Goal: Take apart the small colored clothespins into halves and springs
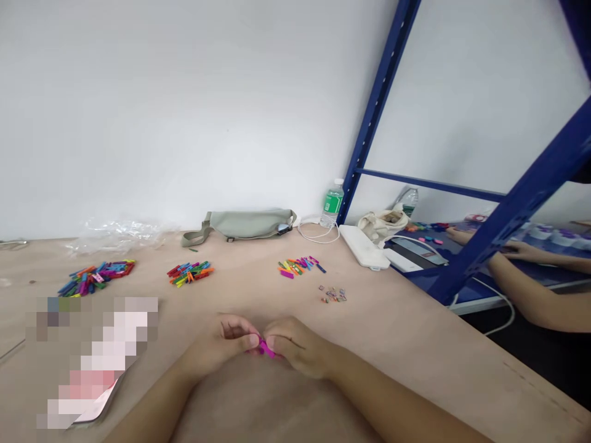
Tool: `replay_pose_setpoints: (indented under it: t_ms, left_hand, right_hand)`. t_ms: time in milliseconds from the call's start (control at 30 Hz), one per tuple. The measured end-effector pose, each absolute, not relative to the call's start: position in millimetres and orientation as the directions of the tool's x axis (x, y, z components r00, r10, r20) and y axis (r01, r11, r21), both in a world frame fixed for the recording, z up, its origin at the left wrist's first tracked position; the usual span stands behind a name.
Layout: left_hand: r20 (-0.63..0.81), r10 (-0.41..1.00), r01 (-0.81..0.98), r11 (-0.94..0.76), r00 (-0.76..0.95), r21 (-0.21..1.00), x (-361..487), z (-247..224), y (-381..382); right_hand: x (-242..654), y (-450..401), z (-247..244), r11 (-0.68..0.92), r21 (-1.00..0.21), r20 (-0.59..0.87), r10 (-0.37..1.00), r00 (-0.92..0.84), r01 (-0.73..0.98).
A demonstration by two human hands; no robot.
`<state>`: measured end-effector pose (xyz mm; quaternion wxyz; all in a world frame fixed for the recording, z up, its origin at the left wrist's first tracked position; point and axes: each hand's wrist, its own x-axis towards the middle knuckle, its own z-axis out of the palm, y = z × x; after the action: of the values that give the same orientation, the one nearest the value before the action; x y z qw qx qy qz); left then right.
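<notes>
Low in the middle, my left hand and my right hand meet over the table, both pinching a magenta clothespin. Fingers cover much of it, so I cannot tell whether its halves are joined. Ahead and to the right lie loose coloured clothespin pieces, with a scatter of small metal springs nearer to me. Beyond my left hand is a pile of coloured clothespins. A larger clothespin pile sits farther left.
Against the wall are a crumpled clear plastic bag, a grey-green waist bag and a water bottle. A white power bank lies by the blue rack. Past it, another person's arms reach over a blue table.
</notes>
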<state>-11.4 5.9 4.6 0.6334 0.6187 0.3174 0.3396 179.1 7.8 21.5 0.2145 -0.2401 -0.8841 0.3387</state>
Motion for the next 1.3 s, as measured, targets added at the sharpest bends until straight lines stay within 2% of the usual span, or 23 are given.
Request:
replay_pose_setpoints:
  t_ms: [467,633,800,867,967,1100,1200,1300]
  left_hand:
    - [-0.042,0.700,-0.034,0.095,0.713,0.995,-16.8,7.7,7.0]
    - [-0.044,0.726,-0.033,0.091,0.687,0.995,-17.9,9.5,7.6]
    - [-0.023,0.771,-0.030,0.055,0.637,0.998,-19.0,11.0,6.7]
    - [-0.005,0.818,-0.051,0.041,0.575,0.998,-19.1,10.1,7.7]
    - [0.050,0.897,-0.084,-0.014,0.439,0.996,-18.4,7.5,10.9]
    - [0.134,0.932,-0.069,-0.117,0.336,0.991,-16.2,4.8,13.9]
    - [0.146,0.930,-0.027,-0.145,0.338,0.989,-14.2,4.4,13.2]
    - [0.136,0.935,-0.006,-0.142,0.328,0.990,-13.3,3.7,12.5]
  right_hand:
    - [176.6,1.5,36.8,0.788,-0.596,0.234,0.356,-0.905,0.156]
    - [174.4,-2.5,36.4,0.785,-0.569,0.222,0.432,-0.874,0.243]
    - [181.5,5.9,36.3,0.720,-0.584,0.261,0.604,-0.754,0.375]
    - [187.7,12.5,39.3,0.686,-0.565,0.275,0.681,-0.679,0.459]
    - [200.1,22.7,43.9,0.603,-0.473,0.251,0.791,-0.558,0.642]
    - [225.8,34.0,43.9,0.317,-0.338,0.090,0.948,-0.306,0.886]
    - [249.2,39.2,42.5,0.091,-0.316,-0.006,0.995,-0.098,0.944]
    - [262.8,41.4,44.6,0.047,-0.339,0.032,0.999,-0.038,0.940]
